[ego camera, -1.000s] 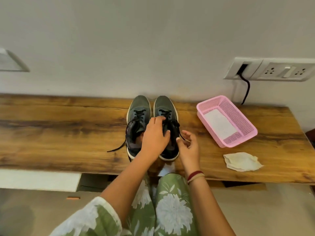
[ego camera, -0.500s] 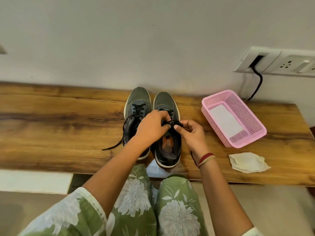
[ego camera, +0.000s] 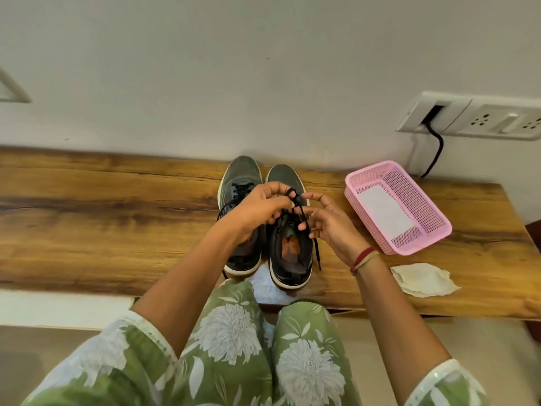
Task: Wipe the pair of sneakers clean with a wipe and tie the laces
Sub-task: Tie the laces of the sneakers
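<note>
A pale wall was seen behind a long wooden shelf, on which everything was set. A green floral garment was worn by the person, whose 2 forearms were stretched out over the shelf edge.

To the right a pink basket was placed at an angle, with a white sheet laid flat inside it. A socket panel was mounted on the wall above, and a black cable was plugged into it.

The 2 sneakers – the left sneaker and the right sneaker – were stood side by side at mid-shelf, toes to the wall and heels at the front edge. The used wipe was left crumpled near the front edge, just in front of the basket and well apart from the shoes.

Both hands were held over the right sneaker. A loop of its black lace was pinched by the left hand between thumb and fingertips. The same lace was hooked by the curled fingers of the right hand – its free end hung down beside the shoe. The loose lace of the left sneaker was left untied. Red and beige threads were tied round the right wrist.
</note>
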{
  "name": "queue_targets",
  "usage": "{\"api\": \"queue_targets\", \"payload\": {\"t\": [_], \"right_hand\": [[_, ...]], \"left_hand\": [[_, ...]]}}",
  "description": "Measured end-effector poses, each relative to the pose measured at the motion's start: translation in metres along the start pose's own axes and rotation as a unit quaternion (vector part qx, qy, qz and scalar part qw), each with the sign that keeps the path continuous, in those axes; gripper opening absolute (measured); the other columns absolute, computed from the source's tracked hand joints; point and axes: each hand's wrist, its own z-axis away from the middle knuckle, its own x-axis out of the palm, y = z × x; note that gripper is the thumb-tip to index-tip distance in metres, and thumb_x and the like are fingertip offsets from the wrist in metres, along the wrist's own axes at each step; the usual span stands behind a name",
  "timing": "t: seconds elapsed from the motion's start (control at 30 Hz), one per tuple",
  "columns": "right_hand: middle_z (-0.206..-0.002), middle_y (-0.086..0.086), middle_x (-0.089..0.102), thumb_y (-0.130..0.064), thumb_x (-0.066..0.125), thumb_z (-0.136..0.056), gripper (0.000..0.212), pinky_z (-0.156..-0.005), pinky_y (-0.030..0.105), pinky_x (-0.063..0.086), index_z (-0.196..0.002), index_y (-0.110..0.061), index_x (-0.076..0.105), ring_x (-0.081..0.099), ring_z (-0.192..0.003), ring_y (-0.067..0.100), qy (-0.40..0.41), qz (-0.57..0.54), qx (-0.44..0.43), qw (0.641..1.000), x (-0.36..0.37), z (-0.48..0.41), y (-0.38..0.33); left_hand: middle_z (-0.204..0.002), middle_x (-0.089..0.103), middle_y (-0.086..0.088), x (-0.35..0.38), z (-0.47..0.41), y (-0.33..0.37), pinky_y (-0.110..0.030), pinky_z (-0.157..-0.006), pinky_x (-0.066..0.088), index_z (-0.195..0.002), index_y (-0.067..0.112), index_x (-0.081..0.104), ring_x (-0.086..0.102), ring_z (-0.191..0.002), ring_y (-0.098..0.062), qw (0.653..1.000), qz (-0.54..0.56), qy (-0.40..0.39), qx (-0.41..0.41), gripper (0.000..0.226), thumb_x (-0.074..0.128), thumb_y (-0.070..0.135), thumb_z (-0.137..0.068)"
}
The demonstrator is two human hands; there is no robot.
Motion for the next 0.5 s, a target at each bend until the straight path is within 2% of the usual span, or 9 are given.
{"api": "queue_targets", "payload": {"t": [0.1, 0.2, 0.33, 0.4, 0.43, 0.5], "right_hand": [[-0.097, 0.002, 0.065, 0.007, 0.034, -0.093, 0.038, -0.058, 0.02, 0.043, -0.114, -0.018, 0.054, 0.058, -0.072, 0.01, -0.051, 0.103, -0.004, 0.993, -0.004, -0.005, 0.0], [-0.088, -0.002, 0.058, -0.002, 0.052, -0.092, 0.025, -0.064, 0.02, 0.047, -0.105, -0.023, 0.06, 0.056, -0.077, 0.007, -0.074, 0.165, -0.023, 0.983, -0.01, -0.009, -0.003], [-0.079, -0.004, 0.06, -0.007, 0.062, -0.087, 0.019, -0.06, 0.021, 0.045, -0.101, -0.02, 0.063, 0.055, -0.072, 0.007, -0.091, 0.098, -0.009, 0.991, -0.013, -0.005, -0.006], [-0.075, -0.005, 0.059, -0.009, 0.06, -0.088, 0.019, -0.055, 0.019, 0.04, -0.101, -0.022, 0.065, 0.049, -0.066, 0.007, -0.096, 0.054, -0.002, 0.994, -0.01, -0.001, -0.004], [-0.077, -0.002, 0.058, -0.01, 0.059, -0.088, 0.021, -0.053, 0.019, 0.038, -0.102, -0.024, 0.066, 0.048, -0.065, 0.008, -0.099, 0.021, -0.002, 0.995, -0.008, 0.001, -0.003], [-0.085, 0.002, 0.059, -0.009, 0.053, -0.09, 0.025, -0.05, 0.02, 0.034, -0.107, -0.024, 0.065, 0.048, -0.065, 0.01, -0.107, -0.061, 0.003, 0.992, -0.004, 0.003, -0.004]], "left_hand": [[-0.066, 0.053, 0.005, -0.005, 0.003, 0.002, -0.017, -0.048, 0.03, -0.095, 0.02, 0.058, 0.038, -0.048, -0.004, 0.998, 0.062, -0.006, -0.021, 0.023, 0.052, -0.001, -0.089], [-0.07, 0.053, 0.003, -0.02, 0.007, -0.002, -0.018, -0.047, 0.029, -0.108, 0.019, 0.052, 0.038, -0.048, -0.005, 0.98, 0.188, 0.032, -0.054, 0.022, 0.051, 0.007, -0.09], [-0.068, 0.054, 0.004, -0.034, 0.019, -0.014, -0.015, -0.044, 0.03, -0.109, 0.022, 0.049, 0.036, -0.046, -0.004, 0.949, 0.298, 0.042, -0.094, 0.026, 0.057, 0.026, -0.085], [-0.069, 0.054, 0.004, -0.034, 0.023, -0.018, -0.015, -0.044, 0.03, -0.111, 0.021, 0.05, 0.036, -0.046, -0.005, 0.949, 0.294, 0.051, -0.1, 0.023, 0.054, 0.026, -0.089], [-0.068, 0.054, 0.005, -0.034, 0.025, -0.019, -0.016, -0.044, 0.031, -0.113, 0.021, 0.051, 0.036, -0.045, -0.005, 0.96, 0.256, 0.055, -0.094, 0.023, 0.054, 0.022, -0.09], [-0.062, 0.054, 0.007, -0.033, 0.026, -0.022, -0.018, -0.046, 0.032, -0.118, 0.017, 0.051, 0.038, -0.044, -0.005, 0.992, 0.092, 0.062, -0.058, 0.029, 0.058, 0.01, -0.09]]}}
